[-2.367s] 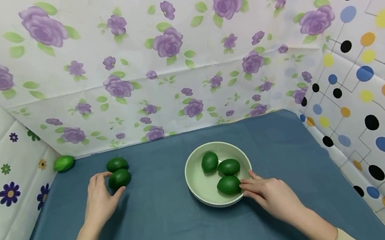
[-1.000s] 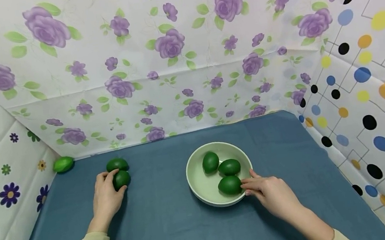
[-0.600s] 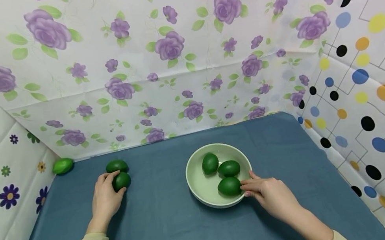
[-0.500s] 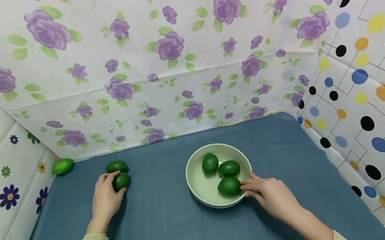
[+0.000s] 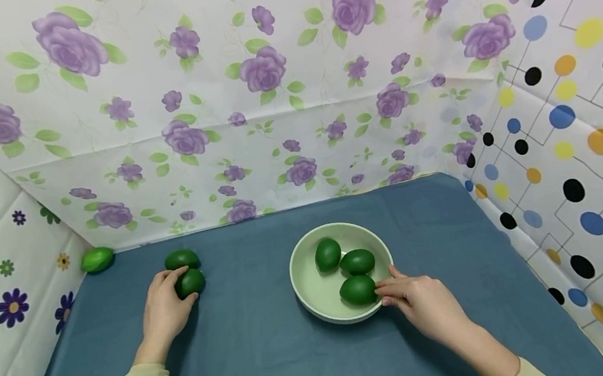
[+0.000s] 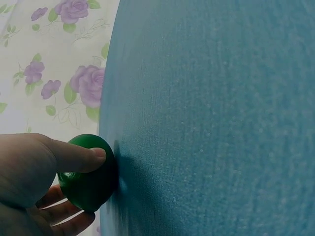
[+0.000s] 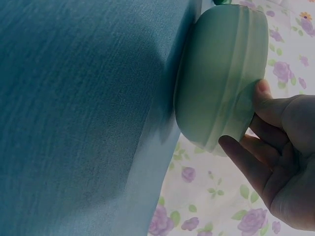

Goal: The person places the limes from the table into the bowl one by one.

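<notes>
On the left of the blue-covered table, my left hand [image 5: 165, 306] pinches a dark green lime [image 5: 190, 282]. The left wrist view shows the thumb [image 6: 91, 156] across the lime [image 6: 87, 184], fingers behind it, its lower side close to the cloth. A second dark green lime [image 5: 182, 259] lies just beyond. My right hand [image 5: 423, 301] grips the rim of a pale green bowl [image 5: 314, 301] from the right. In the right wrist view the thumb [image 7: 264, 88] lies at the outside of the bowl [image 7: 221, 73], and some fingers disappear behind it. Three dark green limes [image 5: 359, 290] lie inside the bowl.
A lighter green, ridged fruit [image 5: 98, 259] sits in the back left corner. The blue cloth [image 5: 264, 353] covers the table. Floral sheeting [image 5: 272, 129] rises at the back, and a dotted sheet [image 5: 569, 182] stands on the right.
Compared with 2.4 s ago, my left hand has moved slightly right and its spread fingers have closed around the nearer lime. My right hand and the bowl have stayed put.
</notes>
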`<state>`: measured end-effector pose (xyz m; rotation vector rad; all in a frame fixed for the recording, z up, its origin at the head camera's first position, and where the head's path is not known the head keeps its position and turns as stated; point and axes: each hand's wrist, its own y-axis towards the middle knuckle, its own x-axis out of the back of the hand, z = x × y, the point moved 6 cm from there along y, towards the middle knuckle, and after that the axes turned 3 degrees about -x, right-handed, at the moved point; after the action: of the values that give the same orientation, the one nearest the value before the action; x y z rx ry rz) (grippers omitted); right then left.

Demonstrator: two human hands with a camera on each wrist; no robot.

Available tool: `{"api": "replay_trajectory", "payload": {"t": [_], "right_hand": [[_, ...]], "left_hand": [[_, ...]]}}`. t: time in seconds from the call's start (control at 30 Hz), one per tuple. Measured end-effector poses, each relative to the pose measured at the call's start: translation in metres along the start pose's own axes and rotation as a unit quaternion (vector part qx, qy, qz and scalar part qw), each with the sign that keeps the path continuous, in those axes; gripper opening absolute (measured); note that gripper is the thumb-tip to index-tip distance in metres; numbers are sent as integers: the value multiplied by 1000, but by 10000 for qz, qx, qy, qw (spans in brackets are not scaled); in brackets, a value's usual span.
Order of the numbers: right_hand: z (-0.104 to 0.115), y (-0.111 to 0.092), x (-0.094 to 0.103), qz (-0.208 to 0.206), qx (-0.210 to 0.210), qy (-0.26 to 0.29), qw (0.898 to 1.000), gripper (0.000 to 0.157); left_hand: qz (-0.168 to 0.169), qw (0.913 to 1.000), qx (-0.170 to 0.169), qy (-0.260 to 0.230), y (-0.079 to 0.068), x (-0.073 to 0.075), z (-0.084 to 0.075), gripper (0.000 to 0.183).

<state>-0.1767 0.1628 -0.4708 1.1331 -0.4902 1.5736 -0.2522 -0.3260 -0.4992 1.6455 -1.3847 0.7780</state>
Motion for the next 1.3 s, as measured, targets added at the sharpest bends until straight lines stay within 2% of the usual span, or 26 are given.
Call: {"api": "replay_trajectory", "payload": {"t": [0.3,0.47,0.63,0.97,1.3], "right_hand": [[-2,0,-1,-56,118,-43,9999,25],[2,-1,1,-215,709,-412,9964,25],[6,-4,3,-307,1206,-776,9892,26],[4,-3,3,-192,1237,-530,9907,29],[-1,-3,1,-124,1040,-444,9935,30]], "left_hand": [[11,10000,3,-28,0,0,0,64],[-89,9999,5,-100,0,1,-6,64],[-214,9995,-85,-237,-4,4,-21,64],[-530,9944,-577,-702,-18,1,-55,63],[-608,9880,-944,-1060,-27,-7,-82,65]]}}
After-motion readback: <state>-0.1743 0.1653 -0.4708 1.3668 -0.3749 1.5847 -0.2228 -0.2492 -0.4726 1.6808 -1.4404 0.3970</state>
